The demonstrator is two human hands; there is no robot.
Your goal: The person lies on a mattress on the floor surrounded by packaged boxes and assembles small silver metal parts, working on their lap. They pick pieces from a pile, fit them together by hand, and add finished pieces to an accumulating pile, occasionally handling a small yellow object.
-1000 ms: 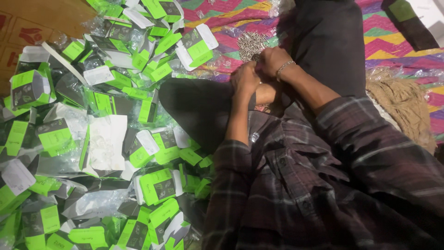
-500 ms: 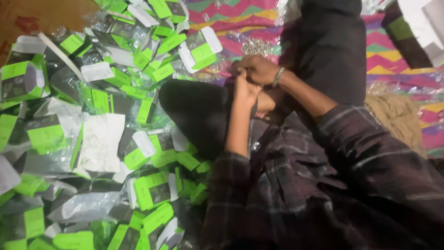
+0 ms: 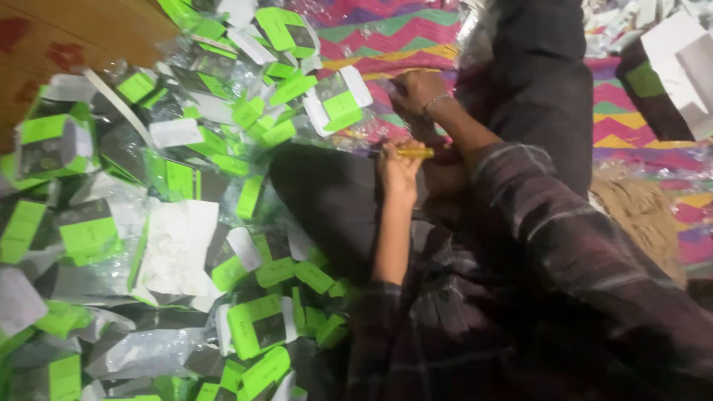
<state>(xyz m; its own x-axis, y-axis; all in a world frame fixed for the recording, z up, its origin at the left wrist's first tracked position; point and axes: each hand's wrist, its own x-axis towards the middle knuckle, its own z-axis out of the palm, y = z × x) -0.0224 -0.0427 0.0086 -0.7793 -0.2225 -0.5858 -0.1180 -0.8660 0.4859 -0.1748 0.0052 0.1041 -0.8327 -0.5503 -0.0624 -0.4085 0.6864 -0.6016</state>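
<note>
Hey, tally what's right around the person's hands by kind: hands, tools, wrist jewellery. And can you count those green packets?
Hands: 2, the left hand and the right hand
Yellow tool: 1, gripped in the left hand
Bracelet: 1, on the right wrist
Total: 4
Green-and-white packets: heaped and overlapping, too many to count.

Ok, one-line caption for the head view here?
Left hand holds a small yellow stick-like object, right hand reaching above it, beside a heap of green-and-white plastic packets on a zigzag-patterned cloth.
</note>
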